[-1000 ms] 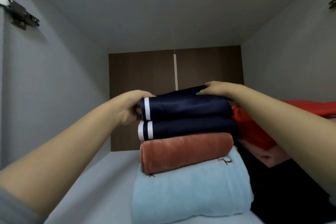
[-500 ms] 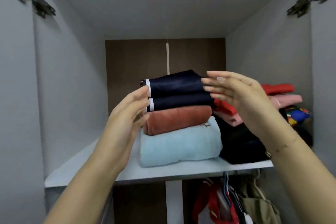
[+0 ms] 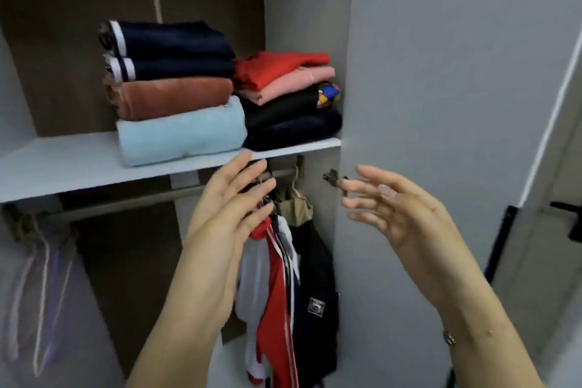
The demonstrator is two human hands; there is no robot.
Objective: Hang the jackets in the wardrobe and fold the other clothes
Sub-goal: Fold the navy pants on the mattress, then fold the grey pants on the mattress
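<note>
On the white wardrobe shelf (image 3: 78, 164) stands a folded stack: two navy garments with white stripes (image 3: 170, 50) on top, a rust towel (image 3: 170, 98), then a light blue towel (image 3: 182, 135). Beside it on the right lies a second pile of red, pink, black and navy clothes (image 3: 289, 98). Below the shelf, jackets (image 3: 289, 293) in red, white and black hang from the rail (image 3: 126, 201). My left hand (image 3: 230, 208) and my right hand (image 3: 396, 211) are raised in front of the hanging jackets, fingers straight, palms facing each other, holding nothing.
Empty pale hangers (image 3: 41, 277) hang at the rail's left end. The open grey wardrobe door (image 3: 441, 104) stands at the right with a hinge (image 3: 333, 178) near my right fingertips. A black door handle (image 3: 570, 224) shows at the far right.
Both hands have let go of the navy garments and drawn back and down from the shelf. The view has dropped and swung right, bringing the hanging jackets into sight.
</note>
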